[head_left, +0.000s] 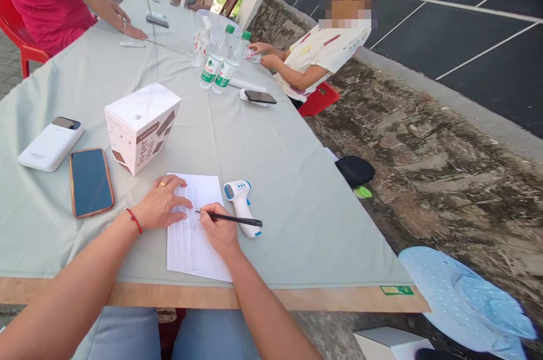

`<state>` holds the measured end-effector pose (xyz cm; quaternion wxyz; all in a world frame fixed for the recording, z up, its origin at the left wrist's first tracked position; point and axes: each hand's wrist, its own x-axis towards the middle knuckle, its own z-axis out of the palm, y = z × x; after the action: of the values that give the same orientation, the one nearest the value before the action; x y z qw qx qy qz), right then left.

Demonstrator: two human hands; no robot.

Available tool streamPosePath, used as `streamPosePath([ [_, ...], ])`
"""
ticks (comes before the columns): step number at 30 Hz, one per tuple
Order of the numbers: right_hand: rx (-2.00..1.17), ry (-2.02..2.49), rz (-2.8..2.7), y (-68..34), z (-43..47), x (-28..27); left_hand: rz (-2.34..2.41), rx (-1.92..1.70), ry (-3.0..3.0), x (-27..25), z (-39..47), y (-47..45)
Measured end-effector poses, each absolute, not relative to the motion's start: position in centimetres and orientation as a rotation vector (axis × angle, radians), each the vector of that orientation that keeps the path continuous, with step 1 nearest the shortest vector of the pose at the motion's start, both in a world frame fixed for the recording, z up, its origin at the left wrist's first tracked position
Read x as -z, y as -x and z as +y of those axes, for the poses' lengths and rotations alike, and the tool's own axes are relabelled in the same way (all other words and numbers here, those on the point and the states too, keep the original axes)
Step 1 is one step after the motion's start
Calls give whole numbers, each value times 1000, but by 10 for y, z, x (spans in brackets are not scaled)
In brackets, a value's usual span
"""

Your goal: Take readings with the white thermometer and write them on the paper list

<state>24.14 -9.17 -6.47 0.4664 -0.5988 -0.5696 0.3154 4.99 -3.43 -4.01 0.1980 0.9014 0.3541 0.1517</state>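
Observation:
A white sheet of paper (199, 261) covered with rows of small handwriting lies near the front edge of the table. My left hand (163, 204) rests on its left part with fingers spread, a ring on one finger. In my right hand (219, 230) is a black pen (237, 218), its tip touching the paper close to my left fingertips. Just right of the paper, a white and blue infrared thermometer (242, 207) lies on the cloth, partly behind the pen. A white and brown box (142, 122) stands beyond my left hand.
Left of the box lie a phone (91, 182) and a white power bank (51, 144). Water bottles (214, 63) and another phone (260, 98) are farther back. Several people sit around the cloth-covered table (305, 224). A light blue hat (462, 292) is at the lower right.

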Motion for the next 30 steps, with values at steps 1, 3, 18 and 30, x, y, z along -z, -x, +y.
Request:
streamPosePath([
  [1, -771, 1470, -1396, -241, -92, 65, 990, -426, -2525, 40, -34, -50],
  [3, -763, 1467, -1390, -242, -92, 65, 989, -427, -2529, 40, -35, -50],
  [18, -736, 1455, -1402, -242, -92, 66, 991, -417, -2522, 38, -35, -49],
  [30, -757, 1461, -1404, -243, -92, 67, 988, -407, -2526, 38, -35, -50],
])
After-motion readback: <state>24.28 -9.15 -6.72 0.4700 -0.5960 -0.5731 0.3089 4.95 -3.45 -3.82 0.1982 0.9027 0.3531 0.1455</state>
